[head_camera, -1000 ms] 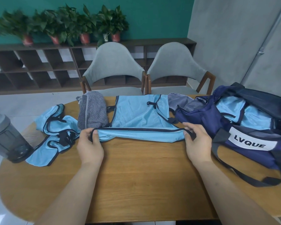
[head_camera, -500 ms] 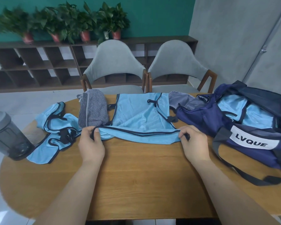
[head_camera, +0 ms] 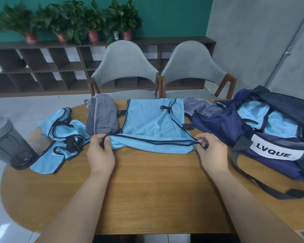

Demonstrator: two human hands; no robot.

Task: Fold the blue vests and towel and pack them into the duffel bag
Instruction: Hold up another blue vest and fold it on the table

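Left grip (head_camera: 100,151) and right grip (head_camera: 211,151) each pinch the vest's (head_camera: 153,127) near edge, folded on the tabletop (head_camera: 147,190).

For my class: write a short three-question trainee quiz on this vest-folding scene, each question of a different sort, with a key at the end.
1. True or false: the left hand and the right hand both pinch the near edge of the flat blue vest.
2. Multiple choice: from the person's view, where does the rolled striped towel lie relative to that vest? A) to its left B) to its right C) on top of it
3. Fill in: the white label on the duffel bag reads ____.

Key: 1 true; 2 A; 3 LVQUE.
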